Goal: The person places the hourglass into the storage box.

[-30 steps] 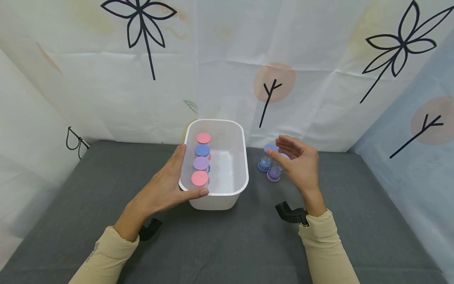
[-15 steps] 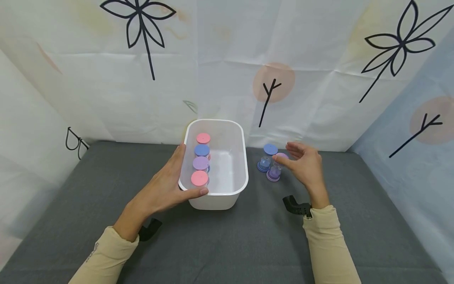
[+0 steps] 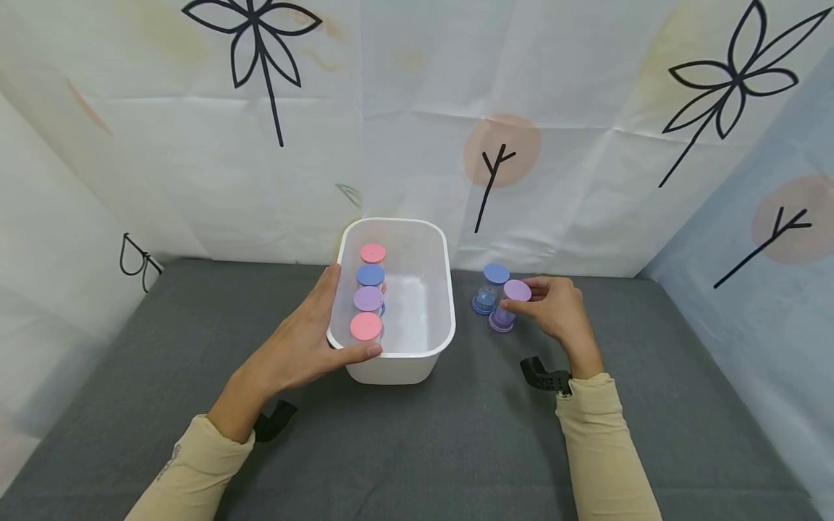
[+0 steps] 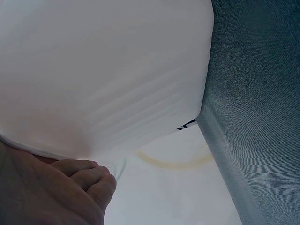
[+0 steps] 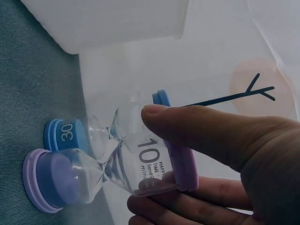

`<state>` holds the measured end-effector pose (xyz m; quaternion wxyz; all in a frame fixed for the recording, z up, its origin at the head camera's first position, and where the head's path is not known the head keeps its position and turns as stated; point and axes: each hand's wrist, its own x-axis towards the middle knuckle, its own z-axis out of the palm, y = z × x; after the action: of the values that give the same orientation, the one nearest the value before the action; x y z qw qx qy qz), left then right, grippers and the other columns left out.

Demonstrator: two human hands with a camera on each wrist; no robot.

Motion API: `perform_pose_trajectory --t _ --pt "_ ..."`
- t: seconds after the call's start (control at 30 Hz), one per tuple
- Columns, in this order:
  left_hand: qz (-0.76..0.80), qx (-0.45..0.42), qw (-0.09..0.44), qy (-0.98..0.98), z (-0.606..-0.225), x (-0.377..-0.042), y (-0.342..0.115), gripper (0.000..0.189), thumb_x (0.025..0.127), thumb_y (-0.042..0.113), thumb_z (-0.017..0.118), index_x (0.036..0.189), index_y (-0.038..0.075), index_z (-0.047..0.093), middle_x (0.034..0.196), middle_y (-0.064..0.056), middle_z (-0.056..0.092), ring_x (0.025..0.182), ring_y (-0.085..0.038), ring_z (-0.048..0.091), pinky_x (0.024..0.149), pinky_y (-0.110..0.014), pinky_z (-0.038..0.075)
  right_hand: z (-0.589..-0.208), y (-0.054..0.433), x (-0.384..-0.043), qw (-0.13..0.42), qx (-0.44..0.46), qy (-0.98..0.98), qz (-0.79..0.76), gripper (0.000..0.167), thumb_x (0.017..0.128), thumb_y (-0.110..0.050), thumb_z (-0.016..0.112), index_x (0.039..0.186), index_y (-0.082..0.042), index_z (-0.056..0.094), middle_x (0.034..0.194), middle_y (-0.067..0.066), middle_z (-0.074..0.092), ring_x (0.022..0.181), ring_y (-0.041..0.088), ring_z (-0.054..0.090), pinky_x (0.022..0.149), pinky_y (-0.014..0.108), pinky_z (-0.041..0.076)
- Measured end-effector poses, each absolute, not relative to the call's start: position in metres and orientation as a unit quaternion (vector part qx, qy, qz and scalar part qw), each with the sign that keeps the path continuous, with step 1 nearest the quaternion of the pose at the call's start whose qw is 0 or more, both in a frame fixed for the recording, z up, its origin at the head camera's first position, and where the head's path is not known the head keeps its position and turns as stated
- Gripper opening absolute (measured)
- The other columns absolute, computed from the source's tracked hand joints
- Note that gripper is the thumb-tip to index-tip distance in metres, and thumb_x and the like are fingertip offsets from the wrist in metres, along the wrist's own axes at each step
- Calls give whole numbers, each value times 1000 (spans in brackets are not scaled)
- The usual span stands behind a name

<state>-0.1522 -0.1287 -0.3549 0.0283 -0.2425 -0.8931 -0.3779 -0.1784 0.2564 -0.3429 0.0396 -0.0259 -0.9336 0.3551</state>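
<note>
My right hand (image 3: 554,307) pinches the upper part of a purple-capped hourglass (image 3: 517,291) between thumb and fingers. In the right wrist view the hourglass (image 5: 136,161) bears a "10" on its glass and has purple sand in the lower bulb; its base is on the cloth or very close to it. Just behind stands a blue-capped hourglass (image 3: 496,274) marked "30". My left hand (image 3: 302,329) holds the near left corner of a white plastic bin (image 3: 399,370), thumb along the front rim. In the left wrist view the left hand's fingers (image 4: 89,176) press against the bin wall.
Inside the bin, along its left side, stand several hourglasses with pink caps (image 3: 366,327), a blue cap (image 3: 370,275) and a purple cap (image 3: 368,299). Dark grey cloth (image 3: 417,449) covers the table. A patterned fabric backdrop (image 3: 404,145) rises right behind the bin.
My right hand has come down and a little to the right, and its fingers have closed round the top of the purple-capped hourglass. My left hand and the bin stay put.
</note>
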Motion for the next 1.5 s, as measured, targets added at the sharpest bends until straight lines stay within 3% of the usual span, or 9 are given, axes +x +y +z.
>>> perform_pose_trajectory --t 0.3,0.43,0.6,0.77,0.9,1.07,1.5 --pt "-381 -248 33 -890 -355 -153 -129 123 77 65 79 163 32 -3 166 3 16 143 -22 34 107 -56 39 -334 259 -172 49 -38 -934 353 61 82 -36 86 124 4 69 113 23 72 106 37 68 85 51 53" --pt "-386 -252 39 -887 -356 -155 -129 120 76 65 80 162 35 2 162 4 24 137 -18 39 104 -54 42 -316 259 -161 51 -39 -920 386 62 82 -39 86 126 1 69 116 21 71 108 34 68 82 41 54" --pt "-386 -251 38 -887 -356 -154 -129 120 77 65 79 163 32 2 162 4 23 138 -16 38 106 -53 40 -296 256 -147 79 -36 -900 428 60 82 -37 86 128 -2 69 119 17 70 102 17 69 74 22 51" --pt "-383 -246 35 -890 -356 -153 -129 123 77 66 79 164 27 1 164 4 19 140 -16 35 108 -53 38 -283 249 -136 137 -22 -864 484 54 82 -27 88 125 0 70 109 3 73 90 1 69 73 18 52" --pt "-387 -250 37 -887 -356 -154 -129 123 77 65 79 164 29 0 164 4 20 140 -16 35 108 -53 38 -278 243 -131 180 23 -790 585 48 80 -8 87 122 6 70 101 -2 75 89 8 73 77 19 55" --pt "-384 -251 39 -888 -357 -154 -129 123 77 65 79 164 28 0 165 5 19 141 -16 34 109 -53 38 -275 228 -128 215 74 -692 685 41 77 10 83 117 9 71 100 9 76 89 17 74 80 24 56" --pt "-383 -242 31 -891 -356 -153 -129 124 77 65 79 164 26 -1 166 4 15 143 -17 32 109 -55 37 -274 181 -114 229 232 -612 720 47 74 21 79 119 18 64 109 24 72 101 29 70 84 30 56"
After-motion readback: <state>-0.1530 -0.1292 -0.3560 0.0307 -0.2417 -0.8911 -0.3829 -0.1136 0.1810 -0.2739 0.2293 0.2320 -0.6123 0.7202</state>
